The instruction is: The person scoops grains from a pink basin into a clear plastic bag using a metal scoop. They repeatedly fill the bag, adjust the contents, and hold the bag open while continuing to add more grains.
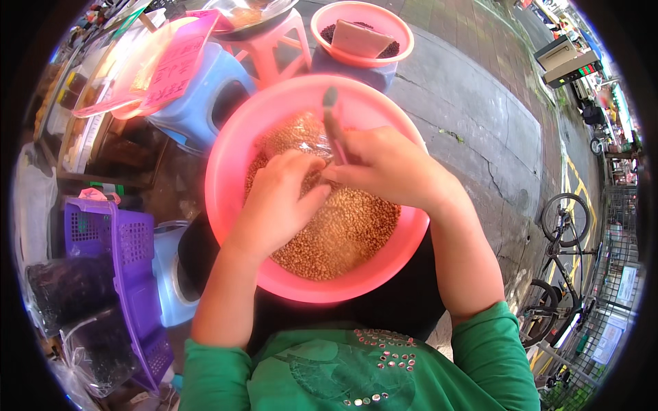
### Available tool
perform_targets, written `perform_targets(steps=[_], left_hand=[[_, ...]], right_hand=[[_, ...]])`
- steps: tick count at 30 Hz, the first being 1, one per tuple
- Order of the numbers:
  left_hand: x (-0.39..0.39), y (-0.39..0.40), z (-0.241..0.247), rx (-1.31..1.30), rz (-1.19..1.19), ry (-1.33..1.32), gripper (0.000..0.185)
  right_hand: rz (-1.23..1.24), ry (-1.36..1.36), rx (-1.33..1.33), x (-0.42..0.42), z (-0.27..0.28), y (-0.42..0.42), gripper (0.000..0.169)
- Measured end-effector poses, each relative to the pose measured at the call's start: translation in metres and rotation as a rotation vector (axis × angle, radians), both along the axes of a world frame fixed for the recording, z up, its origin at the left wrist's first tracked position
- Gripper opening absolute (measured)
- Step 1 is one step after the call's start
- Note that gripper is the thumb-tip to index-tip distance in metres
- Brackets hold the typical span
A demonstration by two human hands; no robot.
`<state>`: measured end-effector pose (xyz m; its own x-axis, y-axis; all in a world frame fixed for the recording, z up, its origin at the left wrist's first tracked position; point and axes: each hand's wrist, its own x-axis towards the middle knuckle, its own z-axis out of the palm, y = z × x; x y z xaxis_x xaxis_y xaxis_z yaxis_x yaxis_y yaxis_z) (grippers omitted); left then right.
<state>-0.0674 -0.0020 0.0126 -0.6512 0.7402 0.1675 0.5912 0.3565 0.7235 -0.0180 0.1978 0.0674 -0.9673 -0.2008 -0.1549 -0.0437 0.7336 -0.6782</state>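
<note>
A large pink plastic basin (226, 164) sits over my lap, holding loose yellow-brown beans (354, 231) that look like soybeans. Inside it, towards the far side, lies a clear plastic bag (293, 133) filled with the same kind of beans. My left hand (280, 198) pinches the near end of this bag, its fingertips partly hidden. Close beside it, my right hand (378, 159) grips a slender tool (331, 115) whose dark rounded tip points away from me; blur hides its exact kind. The fingertips of both hands nearly meet above the beans.
A smaller pink basin (318, 20) of dark beans with a cardboard piece (360, 40) stands beyond. Left are a blue plastic stool (198, 97), a pink handwritten sign (177, 67) and a purple basket (136, 241). A bicycle (560, 251) stands on the right.
</note>
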Motion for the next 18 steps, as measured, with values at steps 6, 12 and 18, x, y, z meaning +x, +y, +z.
perform_targets(steps=[6,12,18], left_hand=[[0.003,0.008,-0.013,-0.316,0.172,0.018,0.013],[0.0,0.002,-0.018,-0.199,0.212,-0.052,0.016],[0.007,-0.03,-0.007,-0.261,0.168,0.117,0.033]], right_hand=[[-0.046,0.082,0.022,-0.008,-0.039,-0.017,0.028],[-0.054,0.148,0.112,-0.009,-0.037,-0.022,0.02],[-0.17,0.113,-0.184,0.012,0.004,0.002,0.01]])
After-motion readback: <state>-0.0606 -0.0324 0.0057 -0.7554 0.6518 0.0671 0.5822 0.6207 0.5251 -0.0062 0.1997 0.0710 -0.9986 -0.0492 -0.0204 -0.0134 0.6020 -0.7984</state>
